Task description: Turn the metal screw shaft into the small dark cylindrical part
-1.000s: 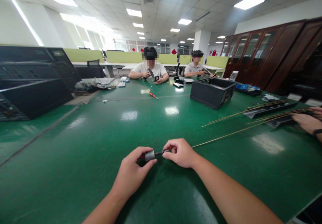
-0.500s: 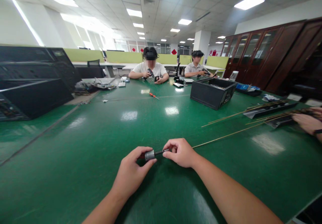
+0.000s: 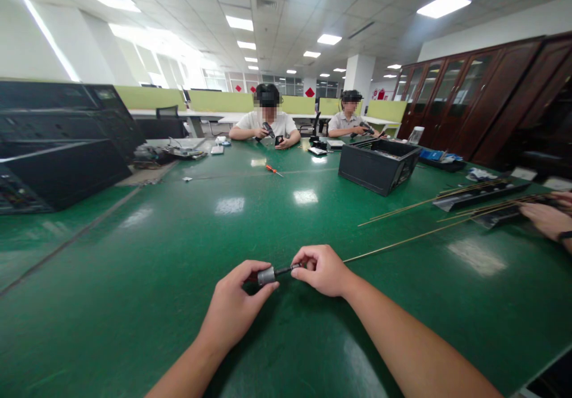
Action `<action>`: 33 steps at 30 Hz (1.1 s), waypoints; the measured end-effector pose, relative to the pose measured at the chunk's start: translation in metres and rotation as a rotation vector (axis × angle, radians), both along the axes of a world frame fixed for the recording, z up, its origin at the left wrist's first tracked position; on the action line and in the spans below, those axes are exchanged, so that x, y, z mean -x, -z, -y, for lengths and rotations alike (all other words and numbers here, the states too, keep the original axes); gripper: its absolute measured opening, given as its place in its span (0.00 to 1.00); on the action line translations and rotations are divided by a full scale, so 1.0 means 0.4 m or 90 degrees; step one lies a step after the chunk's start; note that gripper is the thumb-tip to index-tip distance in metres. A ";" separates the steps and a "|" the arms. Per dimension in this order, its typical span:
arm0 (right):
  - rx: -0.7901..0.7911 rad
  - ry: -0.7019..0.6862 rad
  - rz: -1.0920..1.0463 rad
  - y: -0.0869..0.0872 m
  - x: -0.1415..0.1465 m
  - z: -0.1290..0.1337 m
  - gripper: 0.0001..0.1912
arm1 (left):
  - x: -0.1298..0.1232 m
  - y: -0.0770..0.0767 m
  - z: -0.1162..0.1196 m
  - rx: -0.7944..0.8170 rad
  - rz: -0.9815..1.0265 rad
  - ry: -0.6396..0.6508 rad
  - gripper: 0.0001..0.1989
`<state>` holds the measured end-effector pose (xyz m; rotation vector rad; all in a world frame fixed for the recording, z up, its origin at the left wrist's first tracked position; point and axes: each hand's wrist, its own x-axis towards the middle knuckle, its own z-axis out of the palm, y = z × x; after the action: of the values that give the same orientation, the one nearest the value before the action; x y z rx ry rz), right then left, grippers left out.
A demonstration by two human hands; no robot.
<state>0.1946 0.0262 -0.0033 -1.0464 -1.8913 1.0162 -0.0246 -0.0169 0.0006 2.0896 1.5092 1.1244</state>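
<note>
Shafted cylinder [image 3: 267, 276]: it sits over the near part of the green table [image 3: 170, 249], its long axis running left to right, wide end leftward, narrow dark shaft [image 3: 283, 271] rightward and angled slightly toward the table's far edge. The wide end is smooth, grey and metallic-looking. The left hand [image 3: 233, 304] grips this end between thumb and fingers; the right hand [image 3: 325, 271] pinches the shaft's far end. A thin, straight golden rod [image 3: 402, 243] stretches from behind the right hand toward the table's right edge; whether they touch, I cannot tell.
</note>
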 end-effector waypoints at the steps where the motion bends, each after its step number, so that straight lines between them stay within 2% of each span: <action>1: 0.002 -0.001 -0.001 0.000 -0.001 -0.001 0.06 | 0.000 -0.001 0.000 0.001 -0.001 -0.001 0.14; 33: 0.001 0.002 -0.009 0.012 -0.015 -0.012 0.05 | 0.001 -0.003 0.000 0.001 0.006 -0.007 0.13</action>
<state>0.2007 0.0312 -0.0083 -1.0402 -1.8776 1.0201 -0.0248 -0.0171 0.0017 2.0738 1.5186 1.1358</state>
